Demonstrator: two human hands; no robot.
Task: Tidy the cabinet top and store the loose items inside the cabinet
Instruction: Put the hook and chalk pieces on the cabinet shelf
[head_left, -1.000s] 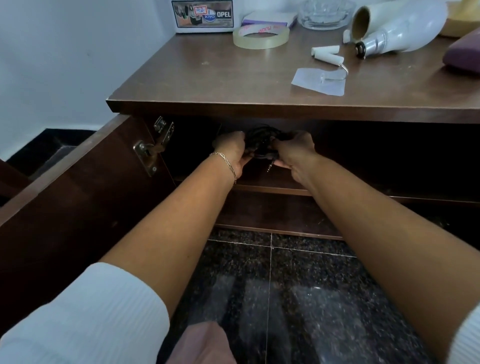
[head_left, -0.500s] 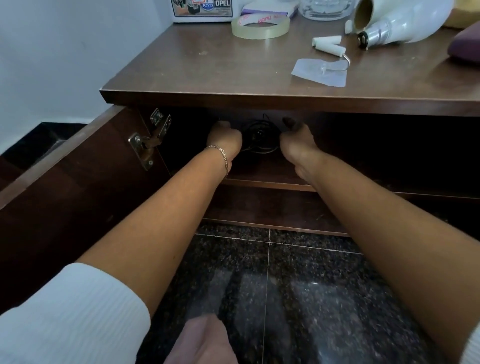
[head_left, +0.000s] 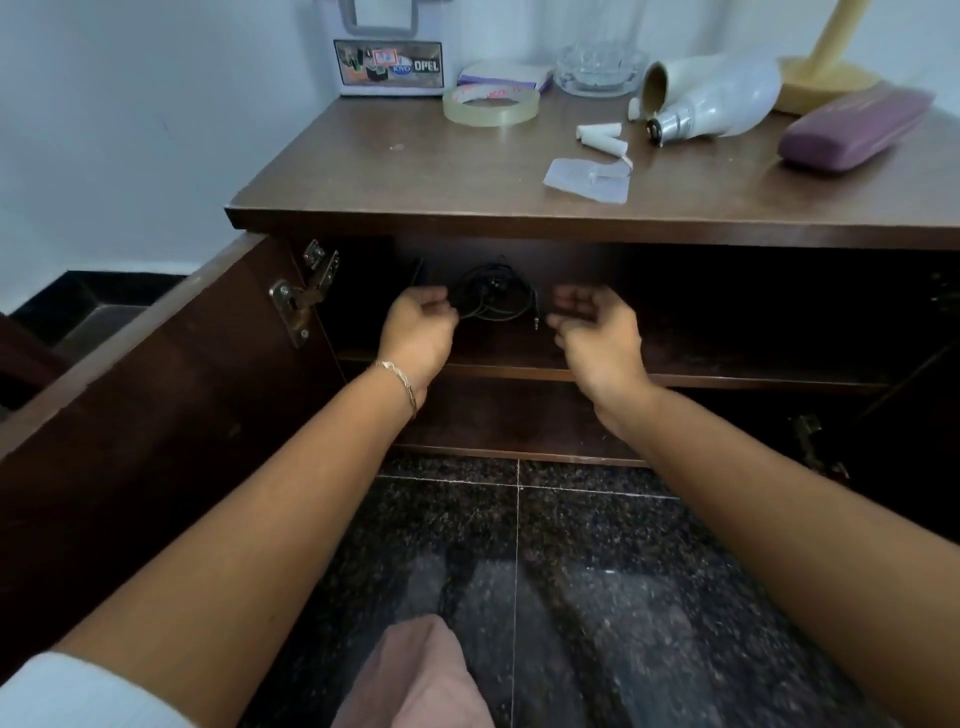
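Dim, flat; black inside cabinet (head_left: 737, 317); pale sheen on floor (head_left: 613, 597) at 6 o'clock; soft blur, bowed edges.

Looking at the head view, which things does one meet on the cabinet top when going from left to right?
Labelled box → tape roll → glass dish → white bottle → purple case.
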